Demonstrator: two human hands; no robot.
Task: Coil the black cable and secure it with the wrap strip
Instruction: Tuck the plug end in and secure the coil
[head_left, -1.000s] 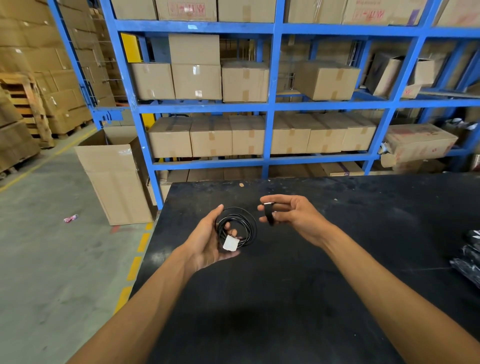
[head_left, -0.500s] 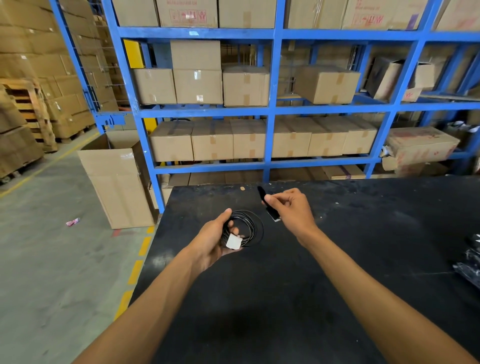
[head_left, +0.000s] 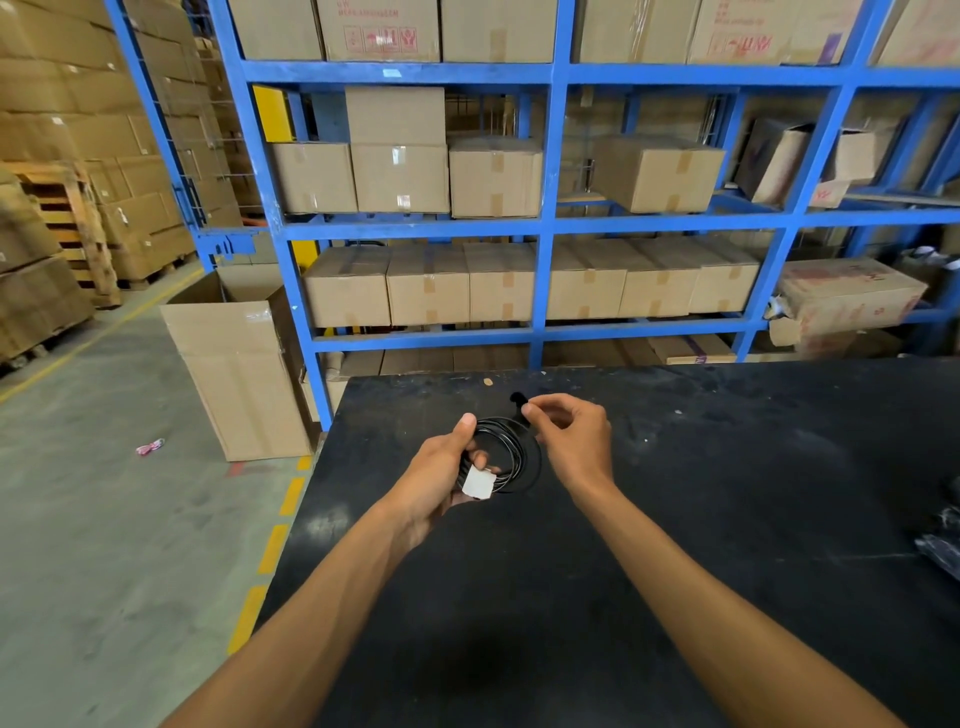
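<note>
Both forearms are extending forward from the lower frame edge, bare, converging toward the centre. The left hand (head_left: 441, 470) is facing palm-up and slightly inward, its thumb (head_left: 464, 427) pointing up and its fingers curling closed around the cable (head_left: 511, 454). The right hand (head_left: 574, 441) is hovering just beside it, knuckles up, wrist bent, its thumb and forefinger pinching the strip (head_left: 518, 399) at their tips, its other fingers loosely curled.
</note>
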